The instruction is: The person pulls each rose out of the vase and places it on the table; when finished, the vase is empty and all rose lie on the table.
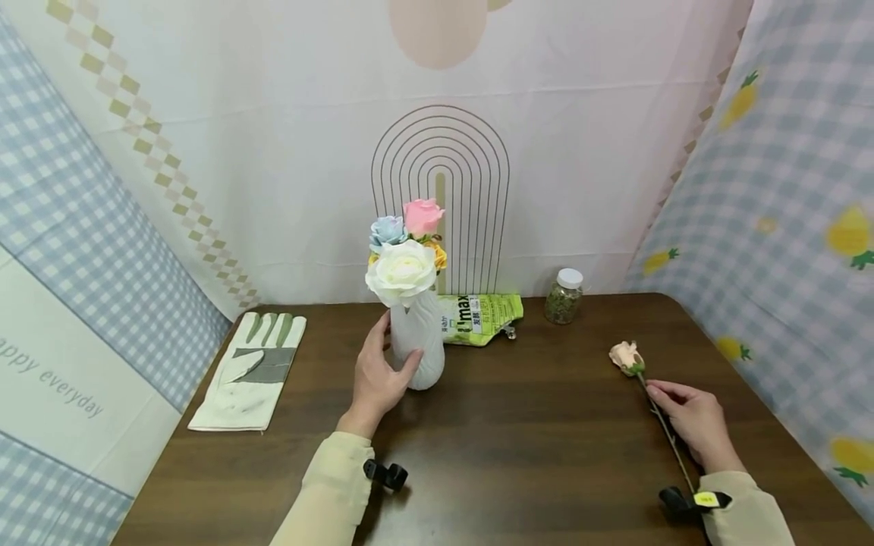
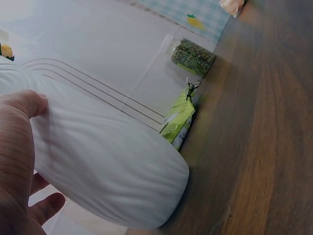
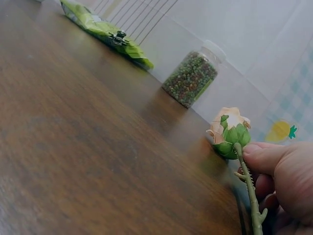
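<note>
My left hand (image 1: pixel 384 377) grips a white ribbed vase (image 1: pixel 425 345) round its body, thumb across the front. The vase stands on the table holding a large white flower (image 1: pixel 403 271), a pink rose (image 1: pixel 423 216), a blue flower (image 1: pixel 387 231) and some yellow blooms. In the left wrist view the vase (image 2: pixel 115 156) fills the middle, thumb against its side. On the right, my right hand (image 1: pixel 691 419) pinches the stem of a peach rose (image 1: pixel 625 356) just below the flower head. The right wrist view shows thumb and fingertips at the thorny green stem (image 3: pixel 248 188).
Behind the vase lies a green printed bag (image 1: pixel 481 318) with a black binder clip (image 1: pixel 509 331). A white-lidded jar (image 1: pixel 564 297) of green granules stands at the back right. A white glove (image 1: pixel 251 371) with grey and green patches lies at the left of the brown table (image 1: pixel 519 447).
</note>
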A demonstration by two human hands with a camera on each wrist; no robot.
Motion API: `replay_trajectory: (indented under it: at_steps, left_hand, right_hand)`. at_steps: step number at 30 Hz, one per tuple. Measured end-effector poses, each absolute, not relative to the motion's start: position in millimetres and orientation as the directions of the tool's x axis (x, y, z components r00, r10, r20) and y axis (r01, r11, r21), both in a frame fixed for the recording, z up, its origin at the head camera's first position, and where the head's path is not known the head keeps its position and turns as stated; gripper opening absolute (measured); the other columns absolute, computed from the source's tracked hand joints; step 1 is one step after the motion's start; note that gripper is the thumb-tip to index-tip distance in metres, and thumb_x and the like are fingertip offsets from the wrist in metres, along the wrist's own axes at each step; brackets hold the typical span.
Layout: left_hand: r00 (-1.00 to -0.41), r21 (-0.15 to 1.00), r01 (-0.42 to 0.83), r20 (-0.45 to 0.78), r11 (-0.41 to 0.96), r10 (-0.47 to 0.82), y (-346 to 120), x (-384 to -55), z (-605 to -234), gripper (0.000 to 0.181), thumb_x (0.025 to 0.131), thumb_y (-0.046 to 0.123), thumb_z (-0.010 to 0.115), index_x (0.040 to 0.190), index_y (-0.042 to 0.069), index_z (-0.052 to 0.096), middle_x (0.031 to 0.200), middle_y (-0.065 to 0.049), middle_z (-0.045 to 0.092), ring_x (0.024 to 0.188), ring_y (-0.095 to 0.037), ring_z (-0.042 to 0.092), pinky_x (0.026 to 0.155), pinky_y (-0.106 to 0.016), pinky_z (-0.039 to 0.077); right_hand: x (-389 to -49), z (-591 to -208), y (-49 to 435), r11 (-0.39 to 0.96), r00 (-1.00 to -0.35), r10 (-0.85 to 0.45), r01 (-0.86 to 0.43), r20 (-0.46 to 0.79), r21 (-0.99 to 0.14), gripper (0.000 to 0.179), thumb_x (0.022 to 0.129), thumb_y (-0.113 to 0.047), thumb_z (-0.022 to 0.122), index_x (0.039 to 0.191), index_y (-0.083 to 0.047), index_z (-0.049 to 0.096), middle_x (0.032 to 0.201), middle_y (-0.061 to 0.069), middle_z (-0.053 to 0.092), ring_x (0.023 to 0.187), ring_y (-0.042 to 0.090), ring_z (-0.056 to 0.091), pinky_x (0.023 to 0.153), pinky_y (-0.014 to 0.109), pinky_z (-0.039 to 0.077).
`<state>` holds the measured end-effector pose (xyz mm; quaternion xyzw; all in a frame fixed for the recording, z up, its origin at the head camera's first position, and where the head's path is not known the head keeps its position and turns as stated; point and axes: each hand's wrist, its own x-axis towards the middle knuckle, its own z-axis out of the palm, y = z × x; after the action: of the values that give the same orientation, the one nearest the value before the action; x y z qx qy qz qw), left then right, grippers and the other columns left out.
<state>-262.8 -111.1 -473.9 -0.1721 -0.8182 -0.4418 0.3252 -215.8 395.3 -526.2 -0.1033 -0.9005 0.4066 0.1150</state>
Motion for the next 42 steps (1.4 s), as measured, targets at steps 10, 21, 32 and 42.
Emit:
replay_trajectory:
  at_steps: [10, 21, 32, 42]
  left_hand:
    - [-0.721, 0.59, 0.58, 0.693, 0.562, 0.018, -110.0, -262.2, -469.9, 0.078, 0.083, 0.035, 0.074, 0.146, 0.009, 0.037, 0.132, -0.011, 0.054, 0.104, -0.024, 0.06, 0.08, -0.048, 0.053]
    - [-0.727, 0.601, 0.582, 0.687, 0.548, 0.018, -108.2, -264.4, -463.8, 0.076, 0.083, 0.034, 0.073, 0.146, 0.008, 0.038, 0.133, -0.01, 0.053, 0.105, -0.023, 0.059, 0.081, -0.047, 0.053]
    - [-0.738, 0.61, 0.565, 0.675, 0.556, 0.009, -114.4, -262.1, -464.1, 0.077, 0.083, 0.032, 0.075, 0.146, 0.008, 0.038, 0.132, -0.012, 0.053, 0.107, -0.026, 0.058, 0.082, -0.048, 0.052]
    - [-0.733, 0.605, 0.574, 0.68, 0.553, 0.017, -112.8, -259.9, -469.6, 0.078, 0.083, 0.031, 0.075, 0.146, 0.008, 0.037, 0.13, -0.012, 0.054, 0.107, -0.026, 0.059, 0.081, -0.049, 0.053]
  right_hand:
    - [-199.2, -499.3, 400.3, 0.587, -0.969, 0.224, 0.046, 0.107, -0.809, 0.048, 0.092, -0.037, 0.064, 0.119, 0.003, 0.065, 0.091, -0.025, 0.064, 0.069, 0.005, 0.058, 0.054, 0.025, 0.049]
    - [-196.0, -426.6, 345.1, 0.619, -0.976, 0.022, -0.157, 0.217, -0.769, 0.042, 0.093, -0.033, 0.064, 0.121, -0.002, 0.065, 0.113, 0.005, 0.068, 0.093, -0.006, 0.058, 0.069, 0.018, 0.051]
    - [-225.5, -377.6, 198.0, 0.52, -0.89, -0.304, -0.453, 0.339, -0.724, 0.023, 0.088, -0.026, 0.071, 0.108, -0.015, 0.073, 0.099, 0.001, 0.071, 0.07, 0.013, 0.059, 0.058, 0.026, 0.05]
    - [-249.0, -349.4, 90.7, 0.372, -0.834, -0.337, -0.544, 0.437, -0.752, 0.026, 0.086, -0.017, 0.073, 0.11, -0.006, 0.072, 0.082, -0.003, 0.07, 0.07, 0.011, 0.063, 0.058, 0.029, 0.053]
